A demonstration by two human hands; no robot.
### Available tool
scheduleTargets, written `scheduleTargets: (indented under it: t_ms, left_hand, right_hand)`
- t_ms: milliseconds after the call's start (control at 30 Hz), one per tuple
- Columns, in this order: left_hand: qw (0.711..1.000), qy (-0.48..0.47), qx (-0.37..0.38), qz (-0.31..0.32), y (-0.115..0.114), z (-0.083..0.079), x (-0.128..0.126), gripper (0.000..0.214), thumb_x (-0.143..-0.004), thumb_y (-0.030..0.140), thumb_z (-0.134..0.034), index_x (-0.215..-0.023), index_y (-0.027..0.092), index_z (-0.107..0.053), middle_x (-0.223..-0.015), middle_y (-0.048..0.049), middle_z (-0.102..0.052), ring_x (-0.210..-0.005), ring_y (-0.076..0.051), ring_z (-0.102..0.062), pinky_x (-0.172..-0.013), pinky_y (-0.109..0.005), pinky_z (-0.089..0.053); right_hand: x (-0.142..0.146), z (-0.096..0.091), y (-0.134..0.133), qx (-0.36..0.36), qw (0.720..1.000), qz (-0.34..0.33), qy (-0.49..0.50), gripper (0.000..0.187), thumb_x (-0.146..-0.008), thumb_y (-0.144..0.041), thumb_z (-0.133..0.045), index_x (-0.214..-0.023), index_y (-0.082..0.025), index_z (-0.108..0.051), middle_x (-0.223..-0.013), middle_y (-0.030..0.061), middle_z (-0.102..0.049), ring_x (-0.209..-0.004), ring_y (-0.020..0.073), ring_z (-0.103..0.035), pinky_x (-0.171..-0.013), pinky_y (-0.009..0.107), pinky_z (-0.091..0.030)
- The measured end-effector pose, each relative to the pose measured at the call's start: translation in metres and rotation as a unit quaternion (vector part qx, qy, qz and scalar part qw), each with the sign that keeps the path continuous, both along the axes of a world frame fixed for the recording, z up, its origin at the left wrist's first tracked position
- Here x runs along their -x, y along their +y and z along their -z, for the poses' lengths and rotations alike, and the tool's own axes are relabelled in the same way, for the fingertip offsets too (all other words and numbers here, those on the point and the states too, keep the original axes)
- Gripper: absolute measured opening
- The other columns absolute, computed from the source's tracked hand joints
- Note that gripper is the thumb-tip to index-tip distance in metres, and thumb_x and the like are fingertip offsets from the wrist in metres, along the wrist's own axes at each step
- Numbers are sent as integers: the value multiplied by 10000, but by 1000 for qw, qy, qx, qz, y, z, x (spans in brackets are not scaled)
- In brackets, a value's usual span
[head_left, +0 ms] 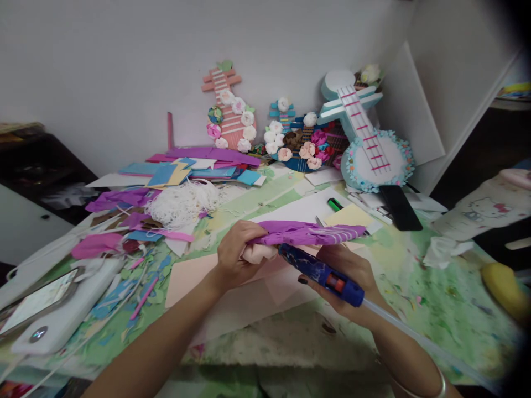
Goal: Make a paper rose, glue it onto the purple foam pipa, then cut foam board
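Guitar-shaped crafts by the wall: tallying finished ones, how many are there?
3: pink card guitar with flowers at left, small blue guitar in the middle, large turquoise-and-white guitar at right. The flower heap may hide more.

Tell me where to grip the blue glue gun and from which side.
Grip the glue gun by its handle, midway along the body, as the right hand does now, coming from the near right. Its nozzle points left at the purple piece in the left hand, and the glue stick juts from its rear, so both ends are best left alone.
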State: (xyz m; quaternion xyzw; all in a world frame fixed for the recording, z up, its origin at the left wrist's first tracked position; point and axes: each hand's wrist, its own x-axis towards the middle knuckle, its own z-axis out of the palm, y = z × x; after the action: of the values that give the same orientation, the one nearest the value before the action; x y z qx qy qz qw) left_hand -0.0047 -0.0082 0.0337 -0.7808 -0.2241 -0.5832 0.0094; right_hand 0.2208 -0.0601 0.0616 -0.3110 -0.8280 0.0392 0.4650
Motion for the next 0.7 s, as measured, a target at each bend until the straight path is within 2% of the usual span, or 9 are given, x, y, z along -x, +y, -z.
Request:
scheduleTargets:
  t_ms: [400,700]
  left_hand:
    - [1000,-8,-2,-5,-1,-1,-1,264,-789,250,-695,-1019,182,-583,-849,-75,-660,-789,-194,-634,-699,-330,-531]
    - [1000,1,5,-11,-1,0,0,305,-760,182,-706,-1039,177,-585,-865,-80,-650,-811,-205,-623,-714,-341,-518]
  right_hand:
    - [0,2,1,15,1000,6,-8,143,-762,-195,-688,-880,-179,-608,-774,62,-653,-704,181,-631,-590,280,-508]
    - [-3,-2,-2,15,1000,19,-19,136,-808,-258,-661,-894,-168,-608,-785,76,-646,-707,188,-624,-607,297,-509]
